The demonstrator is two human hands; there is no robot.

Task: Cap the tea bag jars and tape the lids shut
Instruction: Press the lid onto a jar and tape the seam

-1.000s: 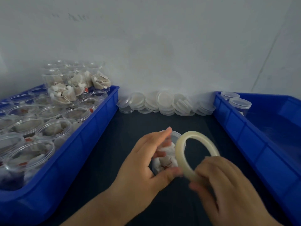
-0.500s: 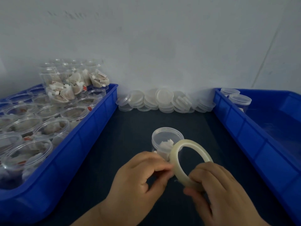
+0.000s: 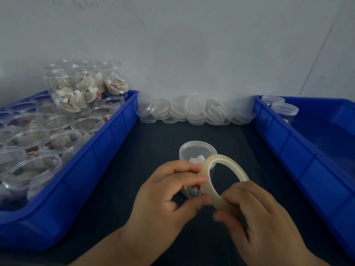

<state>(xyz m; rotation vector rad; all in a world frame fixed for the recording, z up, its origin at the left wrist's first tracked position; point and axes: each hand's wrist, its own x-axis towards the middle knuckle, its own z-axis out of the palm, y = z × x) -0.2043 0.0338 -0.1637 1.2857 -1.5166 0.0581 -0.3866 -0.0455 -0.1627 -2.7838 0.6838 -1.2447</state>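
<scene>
Our right hand (image 3: 265, 223) grips the lower arc of the tape roll (image 3: 236, 169), which stands on edge. Our left hand (image 3: 165, 198) has its fingers curled and pinches the roll's near rim between thumb and fingertips. The capped jar (image 3: 197, 151) stands on the table (image 3: 153, 143) just beyond both hands, partly behind the roll. Loose lids (image 3: 194, 104) are piled well beyond it.

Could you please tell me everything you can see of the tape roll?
The tape roll is a thin, pale yellowish, translucent-looking ring with a wide open centre. It is held on edge, tilted, above the dark mat, just in front of the capped jar. The right hand grips its lower part; the left hand pinches its left edge.
</scene>
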